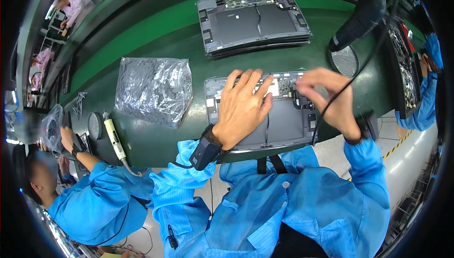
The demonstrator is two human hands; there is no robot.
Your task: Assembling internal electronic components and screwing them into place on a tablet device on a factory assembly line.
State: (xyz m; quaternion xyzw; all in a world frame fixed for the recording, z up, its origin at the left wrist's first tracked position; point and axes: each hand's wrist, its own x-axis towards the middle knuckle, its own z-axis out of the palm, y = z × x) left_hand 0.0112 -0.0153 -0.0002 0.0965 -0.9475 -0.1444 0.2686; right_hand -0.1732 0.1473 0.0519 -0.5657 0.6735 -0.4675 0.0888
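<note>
In front of me lies an opened laptop base [286, 125], its inside up, with a circuit board [285, 87] along the far side. My left hand [242, 109] rests on its left half, palm down and fingers spread, covering part of the board. Over the far right corner, my right hand [333, 92] is closed, thumb and fingertips pinched together at the board's edge. Whatever sits between those fingertips is too small or hidden to make out. A black cable [359, 76] passes in front of the right hand.
Beyond the base stands a stack of similar laptop bases [241, 24]. A clear bag of dark parts [153, 88] lies left, with an electric screwdriver [114, 137] and round dish [94, 125] farther left. At right are a black dryer-shaped device [362, 19], another dish [344, 62] and a parts tray [402, 64]. Co-workers sit both sides.
</note>
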